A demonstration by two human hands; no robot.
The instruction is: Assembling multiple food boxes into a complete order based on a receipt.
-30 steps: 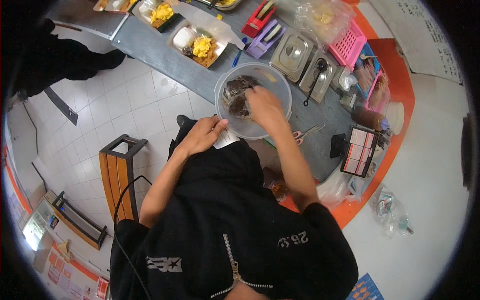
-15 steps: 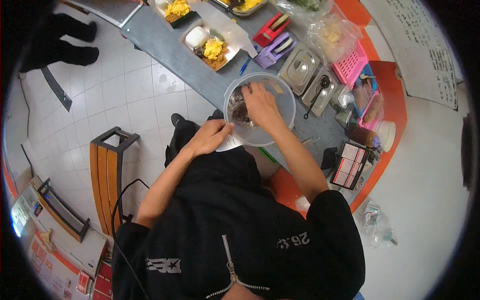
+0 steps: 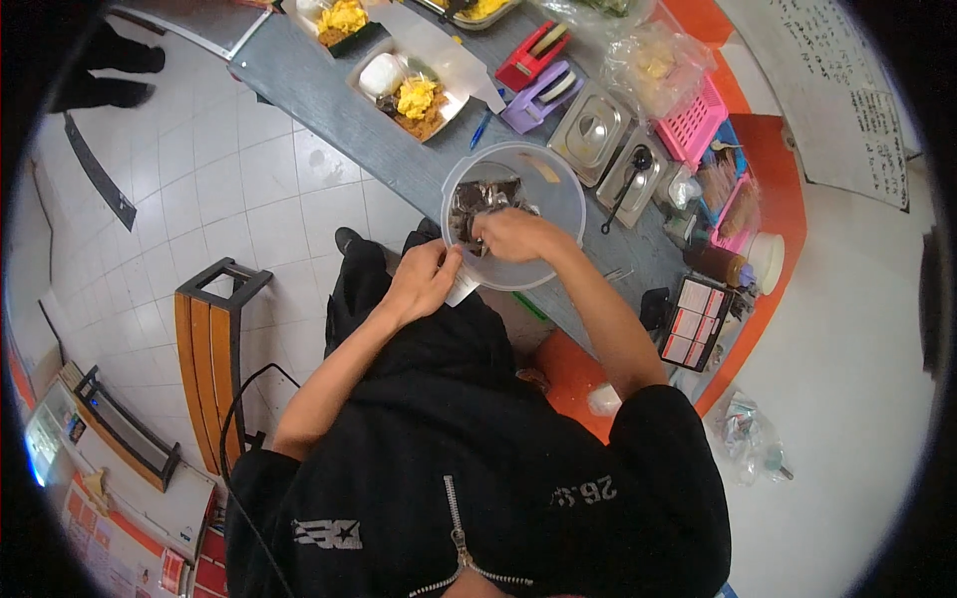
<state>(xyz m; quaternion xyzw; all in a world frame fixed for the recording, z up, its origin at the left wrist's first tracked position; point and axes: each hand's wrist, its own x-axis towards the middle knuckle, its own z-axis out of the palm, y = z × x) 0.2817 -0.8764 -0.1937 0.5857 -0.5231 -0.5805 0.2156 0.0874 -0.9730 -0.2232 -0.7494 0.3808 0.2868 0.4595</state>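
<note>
A round clear plastic tub (image 3: 570, 204) sits at the near edge of the grey table, tilted slightly toward me. Inside, on its left side, lie several shiny dark packets (image 3: 485, 194). My left hand (image 3: 423, 283) grips the tub's near-left rim, thumb on top. A white paper tag (image 3: 463, 288) shows beside that thumb. My right hand (image 3: 518, 236) reaches over the near right rim into the tub. Its fingers are curled down at the packets, closed on a dark packet, with the fingertips partly hidden.
An open food box (image 3: 448, 113) with rice and egg stands far left on the table (image 3: 329, 125). Purple (image 3: 539, 98) and red tape dispensers (image 3: 531, 55), two lidded steel containers (image 3: 588, 128) and pink baskets (image 3: 692, 128) crowd the back right. A wooden bench (image 3: 207, 364) stands left.
My right hand has moved nearer to me inside the tub, uncovering more of the dark packets. My left hand stays at the rim, its fingers drawn in more.
</note>
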